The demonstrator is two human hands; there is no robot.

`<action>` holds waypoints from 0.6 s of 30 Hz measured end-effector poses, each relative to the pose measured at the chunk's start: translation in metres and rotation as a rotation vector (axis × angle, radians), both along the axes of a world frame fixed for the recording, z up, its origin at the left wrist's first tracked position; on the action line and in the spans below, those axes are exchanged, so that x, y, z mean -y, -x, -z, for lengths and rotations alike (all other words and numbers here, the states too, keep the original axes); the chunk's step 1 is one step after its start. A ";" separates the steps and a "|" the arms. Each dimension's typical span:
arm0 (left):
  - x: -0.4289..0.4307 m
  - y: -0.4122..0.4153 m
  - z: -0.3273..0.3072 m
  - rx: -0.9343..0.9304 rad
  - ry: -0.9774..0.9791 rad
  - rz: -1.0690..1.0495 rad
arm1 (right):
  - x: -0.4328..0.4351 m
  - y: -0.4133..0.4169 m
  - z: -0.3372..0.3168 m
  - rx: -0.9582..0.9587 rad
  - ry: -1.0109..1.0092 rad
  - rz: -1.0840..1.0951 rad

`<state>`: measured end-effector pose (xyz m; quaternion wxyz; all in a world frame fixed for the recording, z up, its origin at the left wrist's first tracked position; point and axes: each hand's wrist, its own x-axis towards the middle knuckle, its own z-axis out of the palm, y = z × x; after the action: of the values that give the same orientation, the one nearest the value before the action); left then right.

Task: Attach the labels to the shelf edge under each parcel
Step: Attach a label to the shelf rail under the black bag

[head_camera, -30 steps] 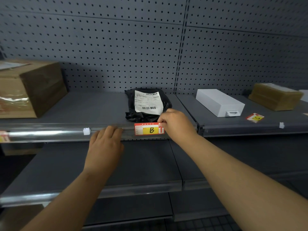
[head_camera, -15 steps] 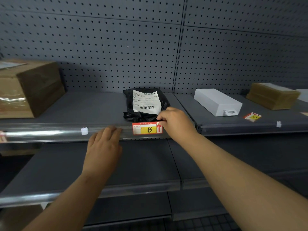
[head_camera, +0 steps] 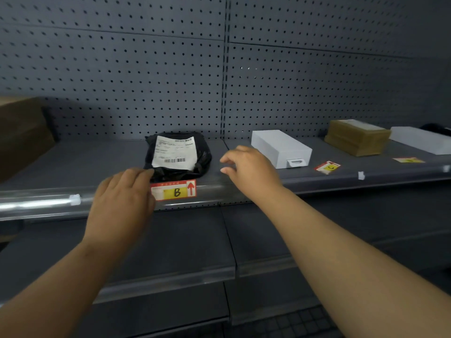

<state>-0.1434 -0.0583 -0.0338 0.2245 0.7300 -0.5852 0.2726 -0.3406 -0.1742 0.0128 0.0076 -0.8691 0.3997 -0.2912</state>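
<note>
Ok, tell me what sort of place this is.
Probably a parcel pickup point or stockroom: grey pegboard-backed shelving, a black mailer bag with a shipping slip, and a lettered B label on the shelf edge.

You are standing at retail-style gondola shelving, used here as a parcel storage or pick-up point. The dark grey perforated metal back panel (head_camera: 146, 76) is the pegboard type fitted to shop units, split by a vertical slotted upright (head_camera: 225, 93). The grey metal shelf (head_camera: 80, 164) carries a clear plastic price-ticket strip (head_camera: 44, 203) along its front edge, with another shelf below. A red and yellow card label marked B (head_camera: 173, 190) sits in that strip, beneath a black plastic mailer bag with a white shipping slip (head_camera: 177, 156). A white rectangular carton (head_camera: 280, 147) and a brown tape-wrapped parcel (head_camera: 356, 136) lie further right, with loose labels near them.
</note>
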 end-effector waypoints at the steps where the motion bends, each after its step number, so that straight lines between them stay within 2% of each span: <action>1: 0.005 0.009 -0.006 0.014 0.008 0.002 | 0.004 0.009 -0.002 0.004 0.006 0.009; 10: 0.071 0.130 -0.029 0.060 0.066 0.051 | 0.060 0.131 -0.022 0.010 0.000 0.092; 18: 0.133 0.235 -0.023 0.040 -0.034 0.012 | 0.122 0.250 -0.031 -0.014 -0.050 0.113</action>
<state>-0.3780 -0.1912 -0.0105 0.2017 0.7246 -0.5986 0.2758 -0.5908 -0.2962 0.0439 0.0102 -0.8468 0.4552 -0.2750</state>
